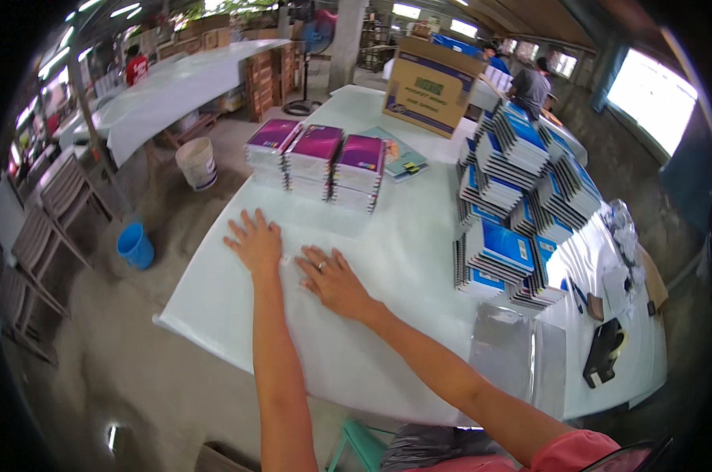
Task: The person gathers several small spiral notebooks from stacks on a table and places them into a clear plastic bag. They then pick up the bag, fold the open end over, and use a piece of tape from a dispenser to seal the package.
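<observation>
My left hand (256,244) lies flat on the white-covered table (206,291), fingers spread. Beside it, my right hand (334,283) rests palm down with its fingers apart and a ring on one of them. Neither hand holds anything. A tiny pale scrap (286,259) shows between them, too small to make out. Just beyond my hands stand three stacks of spiral notebooks with purple covers (314,143). To the right, several piles of blue-covered spiral notebooks (497,244) are stacked high.
Behind the purple stacks lie flat teal printed covers (403,157) and a cardboard box (428,88). Clear plastic sheets (517,346), a black tape dispenser (603,354) and a blue-handled tool (579,297) lie at right. A blue bucket (136,246) stands on the floor; other people work farther back.
</observation>
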{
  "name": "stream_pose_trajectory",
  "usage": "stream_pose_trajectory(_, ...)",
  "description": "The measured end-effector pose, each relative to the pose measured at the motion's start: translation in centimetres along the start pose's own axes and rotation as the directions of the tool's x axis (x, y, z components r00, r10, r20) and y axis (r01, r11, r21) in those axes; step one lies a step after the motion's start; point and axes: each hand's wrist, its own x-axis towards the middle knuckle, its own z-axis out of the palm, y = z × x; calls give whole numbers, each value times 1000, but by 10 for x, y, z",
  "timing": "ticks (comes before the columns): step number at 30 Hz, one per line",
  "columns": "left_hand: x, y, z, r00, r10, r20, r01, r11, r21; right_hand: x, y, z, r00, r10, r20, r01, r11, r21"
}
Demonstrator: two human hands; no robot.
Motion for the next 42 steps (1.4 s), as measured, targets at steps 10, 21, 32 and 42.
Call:
stream_pose_trajectory(10,7,-6,-11,985,-41,169,23,994,107,-85,-26,-37,998,67,-9,-67,997,44)
stream_pose_trajectory(21,35,55,-58,799,486,-355,-528,849,-26,-92,-20,-44,995,95,-38,-88,981,173)
stream_pose_trajectory(32,107,126,-78,728,660,186,-679,733,54,-93,-16,-48,993,117,-9,-110,955,276)
stream_pose_trajectory(42,85,95,-80,660,738,139,-735,673,-83,-94,-13,-46,992,124,-31,-106,933,343)
